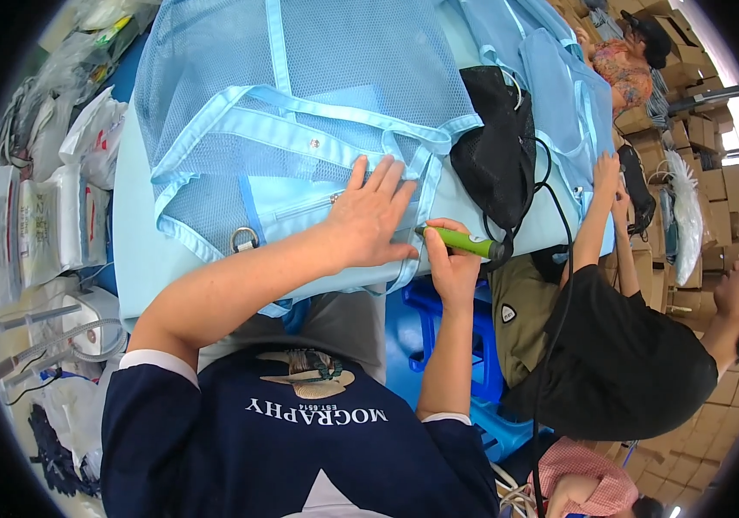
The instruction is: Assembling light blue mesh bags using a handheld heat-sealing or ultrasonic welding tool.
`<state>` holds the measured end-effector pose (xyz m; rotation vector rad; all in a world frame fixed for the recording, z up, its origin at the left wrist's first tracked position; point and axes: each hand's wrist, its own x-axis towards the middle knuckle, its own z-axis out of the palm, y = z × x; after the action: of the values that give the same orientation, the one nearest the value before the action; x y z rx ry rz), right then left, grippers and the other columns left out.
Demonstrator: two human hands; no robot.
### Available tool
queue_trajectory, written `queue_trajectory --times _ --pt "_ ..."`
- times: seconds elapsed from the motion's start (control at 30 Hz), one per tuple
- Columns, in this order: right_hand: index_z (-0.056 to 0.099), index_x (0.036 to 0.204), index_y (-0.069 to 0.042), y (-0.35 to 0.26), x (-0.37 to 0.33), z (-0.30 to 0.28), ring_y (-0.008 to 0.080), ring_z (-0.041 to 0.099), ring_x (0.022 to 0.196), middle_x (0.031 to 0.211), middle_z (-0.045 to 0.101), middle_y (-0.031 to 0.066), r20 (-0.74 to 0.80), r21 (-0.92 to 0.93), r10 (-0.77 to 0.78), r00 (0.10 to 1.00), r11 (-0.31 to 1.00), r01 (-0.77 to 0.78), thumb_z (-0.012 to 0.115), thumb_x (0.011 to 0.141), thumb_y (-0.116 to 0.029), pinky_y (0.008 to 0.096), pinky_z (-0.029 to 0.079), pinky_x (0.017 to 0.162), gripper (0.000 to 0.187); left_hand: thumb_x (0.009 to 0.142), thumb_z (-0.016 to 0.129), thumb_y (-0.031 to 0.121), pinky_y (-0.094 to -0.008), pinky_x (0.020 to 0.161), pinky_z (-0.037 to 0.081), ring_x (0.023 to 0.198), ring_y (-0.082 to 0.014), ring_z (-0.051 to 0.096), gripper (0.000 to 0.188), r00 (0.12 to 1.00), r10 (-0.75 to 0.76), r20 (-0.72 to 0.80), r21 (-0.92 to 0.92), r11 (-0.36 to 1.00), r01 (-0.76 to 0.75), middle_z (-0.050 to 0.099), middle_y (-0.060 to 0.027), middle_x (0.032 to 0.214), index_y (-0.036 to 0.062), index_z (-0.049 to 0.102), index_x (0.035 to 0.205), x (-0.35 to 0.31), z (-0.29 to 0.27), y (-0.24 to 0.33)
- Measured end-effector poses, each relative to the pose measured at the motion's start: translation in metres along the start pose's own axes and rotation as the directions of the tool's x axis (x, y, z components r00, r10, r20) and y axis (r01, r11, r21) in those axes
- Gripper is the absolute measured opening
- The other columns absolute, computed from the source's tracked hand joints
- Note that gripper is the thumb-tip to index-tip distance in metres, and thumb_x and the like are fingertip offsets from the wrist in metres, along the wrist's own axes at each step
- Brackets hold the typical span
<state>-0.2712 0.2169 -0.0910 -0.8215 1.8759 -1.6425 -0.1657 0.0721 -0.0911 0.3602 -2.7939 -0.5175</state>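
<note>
A light blue mesh bag (361, 52) with satin-like straps and edging lies spread over the table before me. My left hand (374, 216) rests flat on its strap and lower edge, fingers stretched out and apart. Beside it, my right hand (454, 269) grips a green pen-shaped tool (462, 242) with a black rear end. The tool's tip points left, at the blue edging strip close to my left thumb. A metal D-ring (244, 239) shows at the bag's lower left, and a zipper crosses the panel partly under my left hand.
A black mesh pouch (499, 151) and a black cable (550, 186) lie right of the bag. A co-worker (619, 345) at the right handles another blue mesh bag (563, 104). Plastic-wrapped packages (63, 224) line the left; blue stools (490, 423) stand below the table.
</note>
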Motion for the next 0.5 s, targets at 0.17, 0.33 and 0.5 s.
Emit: queue_trajectory --times 0.17,0.33,0.5 --pt "0.061 0.103 0.0 0.0023 0.0016 -0.0011 0.005 0.054 0.074 0.087 0.062 0.002 0.029 -0.013 -0.032 0.999 0.999 0.033 0.064 0.088 -0.004 0.0191 0.043 0.065 0.017 0.07 0.071 0.055 -0.0567 0.111 0.014 0.136 -0.0419 0.027 0.09 1.0 0.005 0.006 0.008 1.0 -0.005 0.035 -0.028 0.138 -0.004 0.043 0.133 0.0007 -0.0015 0.0012" --pt "0.06 0.103 0.001 0.0027 -0.0002 -0.0007 0.0052 0.054 0.074 0.086 0.062 0.0024 0.053 -0.047 -0.081 0.995 0.995 0.084 0.063 0.088 -0.003 0.0198 0.044 0.065 0.016 0.069 0.073 0.052 -0.0565 0.111 0.015 0.135 -0.0416 0.027 0.088 0.999 0.007 -0.031 -0.008 1.0 -0.007 0.036 -0.0278 0.136 -0.0042 0.044 0.131 -0.0008 0.0 0.0006" --pt "0.06 0.103 0.002 0.0035 0.001 0.0033 0.0059 0.056 0.077 0.087 0.063 0.0034 0.015 -0.002 -0.062 0.998 0.998 0.062 0.064 0.088 -0.003 0.0206 0.045 0.067 0.016 0.072 0.071 0.052 -0.0557 0.113 0.013 0.139 -0.0405 0.023 0.089 0.998 -0.027 0.051 -0.014 1.0 0.028 0.033 -0.0273 0.142 -0.002 0.04 0.135 0.0005 -0.0065 0.0015"
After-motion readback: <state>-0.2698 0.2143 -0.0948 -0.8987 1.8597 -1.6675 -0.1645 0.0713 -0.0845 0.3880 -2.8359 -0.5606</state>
